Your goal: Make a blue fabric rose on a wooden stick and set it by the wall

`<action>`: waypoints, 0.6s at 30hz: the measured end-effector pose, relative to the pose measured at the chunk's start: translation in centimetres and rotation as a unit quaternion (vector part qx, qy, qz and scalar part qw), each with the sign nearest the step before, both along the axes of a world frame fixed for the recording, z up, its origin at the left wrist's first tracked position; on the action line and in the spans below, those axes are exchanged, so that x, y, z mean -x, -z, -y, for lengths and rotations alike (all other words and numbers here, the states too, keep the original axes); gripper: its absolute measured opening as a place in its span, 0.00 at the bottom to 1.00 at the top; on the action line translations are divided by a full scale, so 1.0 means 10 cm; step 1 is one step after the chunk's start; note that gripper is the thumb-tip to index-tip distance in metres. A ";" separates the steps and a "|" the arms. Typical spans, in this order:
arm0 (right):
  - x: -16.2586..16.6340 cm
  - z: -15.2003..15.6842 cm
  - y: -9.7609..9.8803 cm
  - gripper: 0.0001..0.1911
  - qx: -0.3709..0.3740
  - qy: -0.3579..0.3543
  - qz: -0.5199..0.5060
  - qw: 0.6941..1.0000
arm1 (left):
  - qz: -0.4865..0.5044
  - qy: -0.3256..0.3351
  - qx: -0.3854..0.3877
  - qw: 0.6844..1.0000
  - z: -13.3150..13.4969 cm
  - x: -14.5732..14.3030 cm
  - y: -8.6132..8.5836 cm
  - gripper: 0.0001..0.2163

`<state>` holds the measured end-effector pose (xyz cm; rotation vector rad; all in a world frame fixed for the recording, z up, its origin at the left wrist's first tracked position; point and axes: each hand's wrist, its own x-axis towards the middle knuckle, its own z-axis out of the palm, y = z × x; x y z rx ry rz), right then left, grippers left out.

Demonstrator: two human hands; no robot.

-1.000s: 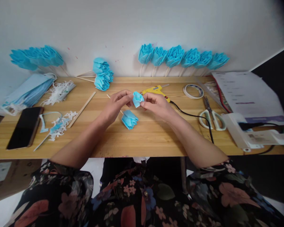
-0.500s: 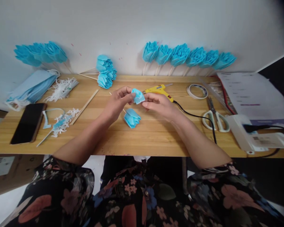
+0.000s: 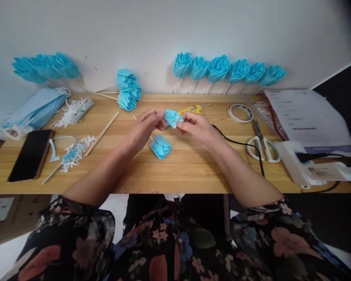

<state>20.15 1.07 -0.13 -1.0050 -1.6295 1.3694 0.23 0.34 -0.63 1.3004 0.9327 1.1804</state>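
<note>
Between my hands, above the middle of the wooden table, is a small blue fabric petal (image 3: 173,118). My left hand (image 3: 152,121) pinches its left edge with thumb and fingers. On its right side my right hand (image 3: 193,125) grips the lower corner between thumb and forefinger. Just below lies a partly built blue flower (image 3: 161,147) on a thin stick, which passes behind my left hand. A yellow glue gun (image 3: 193,109) rests behind my right hand, its handle mostly covered by that hand.
Finished blue flowers (image 3: 218,69) lean on the wall. Left lie face masks (image 3: 36,107), white ear loops (image 3: 76,111), a phone (image 3: 31,156), wooden sticks (image 3: 102,134) and a fringed strip (image 3: 74,154). Right are a tape roll (image 3: 240,113), scissors (image 3: 263,144), a power strip (image 3: 298,166) and papers (image 3: 310,121).
My right hand has moved up onto the petal's corner and now covers more of the glue gun. The petal looks turned and stretched wider. The whole view has shifted slightly.
</note>
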 end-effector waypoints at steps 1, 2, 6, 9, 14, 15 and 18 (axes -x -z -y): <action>-0.01 0.00 -0.01 0.11 -0.004 -0.007 0.012 1.000 | -0.005 -0.004 -0.001 1.000 0.00 0.01 -0.01 0.11; -0.02 0.00 -0.02 0.11 -0.009 -0.013 0.028 0.999 | -0.013 -0.004 -0.005 1.000 0.00 0.03 -0.02 0.11; -0.05 0.00 -0.01 0.11 -0.034 -0.038 0.086 0.995 | -0.073 0.021 -0.021 0.997 0.01 0.07 -0.09 0.13; -0.06 -0.01 0.00 0.13 -0.047 -0.060 0.107 0.991 | -0.105 0.046 -0.020 0.993 0.02 0.08 -0.12 0.13; -0.08 -0.03 0.01 0.13 -0.049 -0.092 0.113 0.988 | -0.135 0.053 -0.021 0.989 0.00 0.10 -0.12 0.11; -0.08 -0.03 0.00 0.12 -0.049 -0.095 0.111 0.988 | -0.142 0.053 -0.024 0.988 -0.01 0.10 -0.13 0.10; -0.09 -0.04 0.00 0.13 -0.049 -0.106 0.103 0.988 | -0.167 0.047 -0.040 0.984 -0.01 0.11 -0.14 0.06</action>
